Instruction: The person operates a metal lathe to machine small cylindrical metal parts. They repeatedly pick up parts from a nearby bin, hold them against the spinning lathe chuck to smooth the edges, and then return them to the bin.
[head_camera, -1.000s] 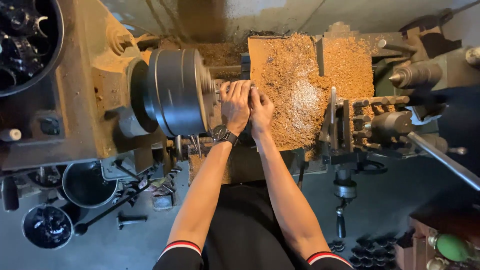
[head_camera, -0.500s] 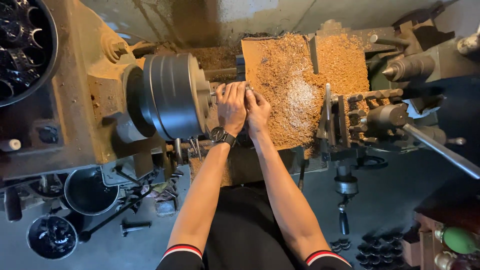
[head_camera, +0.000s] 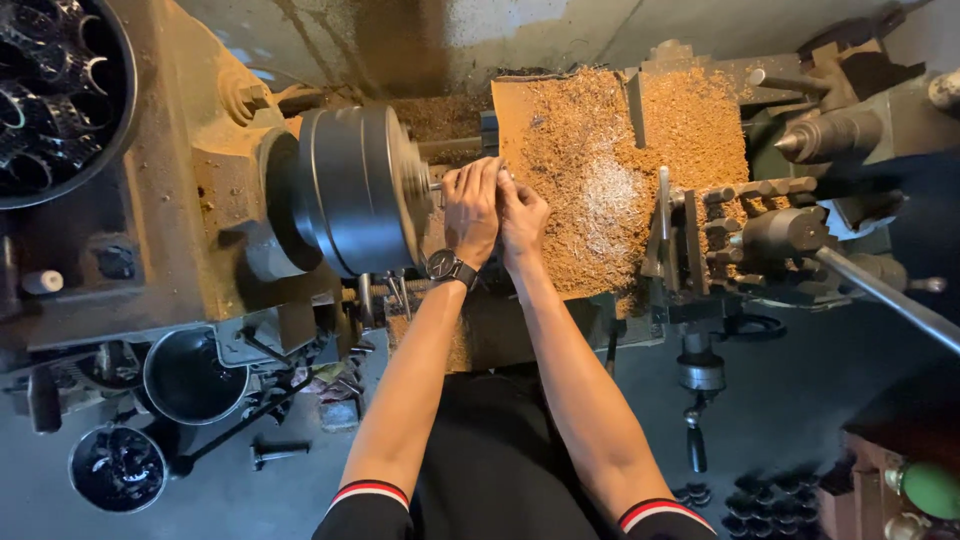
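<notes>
A: Start at the far left. What's there?

B: A round tub of dark metal rings (head_camera: 45, 95) up in the corner, and below it two dark pots (head_camera: 190, 375) on the floor. Neither is close to the hands.

A: And moving in?

B: The lathe chuck (head_camera: 350, 190), its edge blurred, so I judge it is turning. Just to its right a thin workpiece (head_camera: 437, 185) sticks out of the chuck face, mostly covered by fingers.

A: The hands?

B: The left hand (head_camera: 470, 205) is curled over the workpiece with fingers pressed together near the chuck face; whether they truly pinch it I cannot tell. A wristwatch (head_camera: 450, 267) sits on that wrist. The right hand (head_camera: 522, 215) lies against the left, fingers bent and closed in toward the same spot.

A: The risk?

B: Fingertips that near a spinning chuck could be caught by a jaw, and the watch strap could snag. Bare skin on a turning part may also be cut or burned.

A: Further right?

B: A heap of brownish chips (head_camera: 610, 170) that could slice a palm, then the tool post (head_camera: 720, 225) and the pointed tailstock centre (head_camera: 800, 142), which an elbow swung back could strike.
</notes>
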